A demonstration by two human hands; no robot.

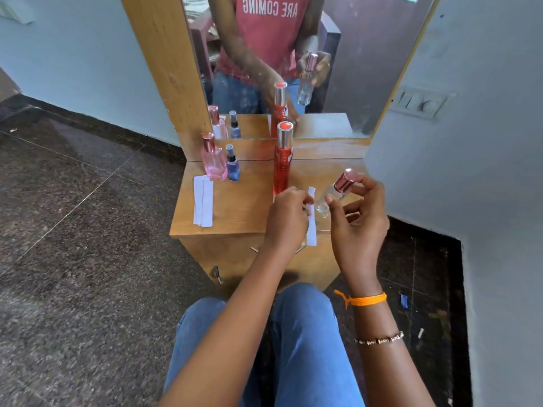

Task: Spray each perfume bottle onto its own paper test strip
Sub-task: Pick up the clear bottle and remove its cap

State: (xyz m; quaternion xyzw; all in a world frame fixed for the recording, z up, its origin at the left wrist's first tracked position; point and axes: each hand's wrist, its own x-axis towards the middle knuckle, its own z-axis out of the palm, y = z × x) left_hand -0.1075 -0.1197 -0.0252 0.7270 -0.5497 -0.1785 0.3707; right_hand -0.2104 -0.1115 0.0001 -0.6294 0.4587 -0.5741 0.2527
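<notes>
My right hand (357,215) holds a clear perfume bottle (333,195) with a rose-gold cap, tilted, above the right side of the wooden dresser top (235,207). My left hand (286,218) pinches a white paper test strip (311,221) that hangs upright just left of that bottle. A tall red bottle (282,160) with a silver cap stands behind my left hand. At the back left stand a pink bottle (213,160) and a small blue bottle (232,167). A few spare white strips (202,204) lie flat in front of them.
A mirror (323,54) rises behind the dresser and reflects the bottles and the person. A wall with a switch plate (420,102) closes in on the right. Dark stone floor (82,230) lies to the left. My knees in jeans (293,333) are below the dresser front.
</notes>
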